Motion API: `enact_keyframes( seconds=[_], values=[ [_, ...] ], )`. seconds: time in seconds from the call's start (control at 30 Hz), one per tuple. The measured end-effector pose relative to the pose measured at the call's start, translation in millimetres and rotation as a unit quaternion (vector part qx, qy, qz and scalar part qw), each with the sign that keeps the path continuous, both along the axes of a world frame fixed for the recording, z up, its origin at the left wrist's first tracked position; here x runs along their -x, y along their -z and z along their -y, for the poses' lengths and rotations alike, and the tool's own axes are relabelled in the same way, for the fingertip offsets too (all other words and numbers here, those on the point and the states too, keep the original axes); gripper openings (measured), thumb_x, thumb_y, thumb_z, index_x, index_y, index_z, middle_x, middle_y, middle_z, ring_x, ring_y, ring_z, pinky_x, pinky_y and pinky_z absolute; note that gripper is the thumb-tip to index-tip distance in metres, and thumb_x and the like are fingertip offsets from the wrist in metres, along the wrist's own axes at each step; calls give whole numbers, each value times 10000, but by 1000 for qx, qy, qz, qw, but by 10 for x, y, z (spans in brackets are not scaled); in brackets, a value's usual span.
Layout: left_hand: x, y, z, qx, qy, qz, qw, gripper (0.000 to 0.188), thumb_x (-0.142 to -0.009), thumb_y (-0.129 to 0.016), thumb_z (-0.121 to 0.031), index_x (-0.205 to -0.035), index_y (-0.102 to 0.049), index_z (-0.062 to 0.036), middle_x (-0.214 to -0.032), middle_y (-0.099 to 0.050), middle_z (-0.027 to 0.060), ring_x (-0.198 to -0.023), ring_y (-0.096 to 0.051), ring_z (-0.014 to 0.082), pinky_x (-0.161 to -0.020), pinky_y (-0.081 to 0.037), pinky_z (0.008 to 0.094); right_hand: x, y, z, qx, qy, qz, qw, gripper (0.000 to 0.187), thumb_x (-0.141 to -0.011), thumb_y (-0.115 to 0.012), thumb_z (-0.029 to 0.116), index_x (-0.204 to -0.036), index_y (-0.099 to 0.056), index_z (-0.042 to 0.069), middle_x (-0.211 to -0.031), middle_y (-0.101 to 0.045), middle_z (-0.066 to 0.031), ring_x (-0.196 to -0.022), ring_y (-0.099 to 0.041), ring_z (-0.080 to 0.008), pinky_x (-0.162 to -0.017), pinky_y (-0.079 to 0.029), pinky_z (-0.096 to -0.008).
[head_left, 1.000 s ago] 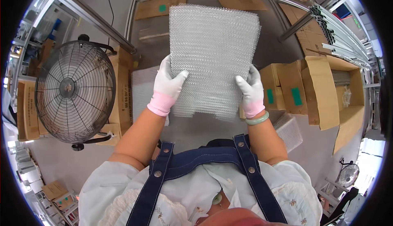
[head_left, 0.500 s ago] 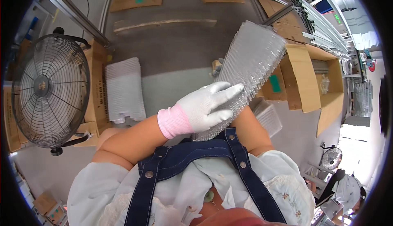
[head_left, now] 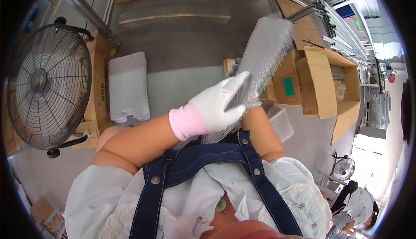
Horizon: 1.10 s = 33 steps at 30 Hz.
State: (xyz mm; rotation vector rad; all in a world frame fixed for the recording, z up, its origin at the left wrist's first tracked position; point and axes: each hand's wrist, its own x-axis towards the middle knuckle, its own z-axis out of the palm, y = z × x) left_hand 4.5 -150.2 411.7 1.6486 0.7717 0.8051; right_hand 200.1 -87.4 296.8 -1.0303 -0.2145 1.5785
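A long stack of nested clear plastic trays (head_left: 264, 44) slants from my lap up to the far right, its ridged edges blurred. My left hand (head_left: 219, 102), in a white glove with a pink cuff, holds the stack's left side low down. Its thumb and forefinger are spread, with part of the stack between them. My right forearm passes behind the stack, and my right hand (head_left: 255, 99) is almost wholly hidden there; only a bit near the wrist shows, so its fingers cannot be made out.
Another stack of clear trays (head_left: 128, 85) stands on the floor at left, beside a carton (head_left: 100, 74) and a large black floor fan (head_left: 47, 85). More clear trays (head_left: 281, 122) lie beyond my right arm. An open cardboard box (head_left: 323, 83) is at right. Someone (head_left: 357, 208) sits at far lower right.
The stack has turned more onto its edge and looks narrower. My left hand has shifted from lying across its top face to its left side. The view has moved slightly.
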Motion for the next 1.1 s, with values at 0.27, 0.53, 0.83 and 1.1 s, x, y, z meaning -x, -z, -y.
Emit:
enact_keyframes(
  seconds=[0.27,0.53,0.83,1.1],
  values=[
    [158,195,-301,70,-236,122,962,550,-982,-593,-213,-1422,-421,68,-1327,-589,203,-1209,-577,246,-1059,-427,341,98,-286,-20,-81,46,473,876,567,-1018,-556,440,-1172,-592,-104,-1042,-678,-131,-924,-631,-191,-881,-505,-309],
    [676,567,-813,100,-368,43,923,486,-920,-674,-195,-1277,-520,97,-1107,-689,155,-1005,-657,181,-890,-527,313,-67,-468,-81,-154,-141,421,883,570,-981,-646,281,-1340,-473,-127,-1205,-625,-150,-1094,-585,-162,-964,-466,-282],
    [957,801,-937,81,-293,-194,933,669,-880,-740,-250,-1364,-442,102,-1302,-604,223,-1198,-596,259,-1005,-483,359,271,-409,111,-78,-201,358,909,695,-961,-665,308,-1400,-412,-167,-1351,-560,-227,-1216,-563,-259,-1048,-434,-344],
    [862,1079,-985,11,-383,-168,908,640,-860,-743,-244,-1339,-467,79,-1230,-636,260,-1141,-630,343,-988,-486,395,146,-13,-46,28,-273,569,775,779,-903,-654,522,-1284,-548,-149,-1249,-620,-322,-1179,-615,-383,-995,-474,-397]
  ],
)
